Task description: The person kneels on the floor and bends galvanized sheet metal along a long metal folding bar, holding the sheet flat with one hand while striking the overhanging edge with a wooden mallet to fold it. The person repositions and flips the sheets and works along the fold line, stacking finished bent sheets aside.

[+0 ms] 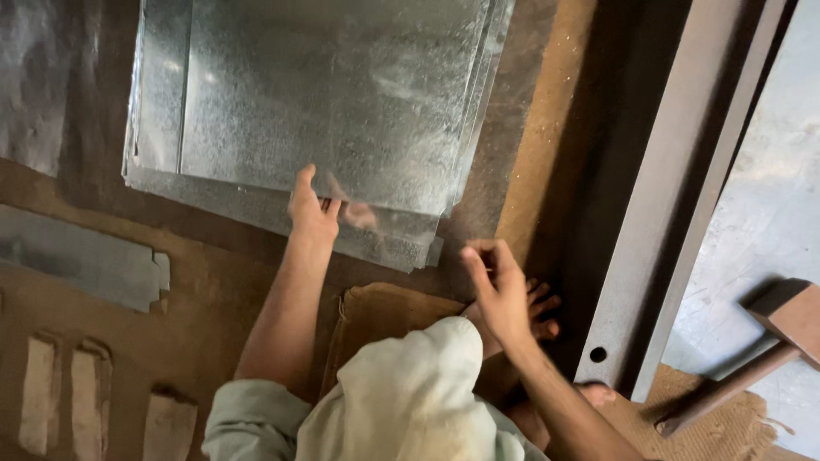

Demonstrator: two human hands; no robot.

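A stack of galvanized metal sheets [325,94] lies on the dirt floor in front of me. My left hand [312,209] grips the near edge of the top sheet, thumb on top and fingers tucked under it. My right hand [495,286] hovers apart from the stack, just beyond its near right corner, fingers loosely curled and holding nothing. Bare toes [542,312] show just past the right hand. My knee in pale cloth [410,393] fills the bottom middle.
A long steel angle beam [666,196] runs diagonally on the right. A wooden mallet [752,350] lies at lower right on burlap. A notched sheet scrap [85,256] lies at left. Small flat strips [90,397] sit at lower left. A burlap sack [384,312] lies under me.
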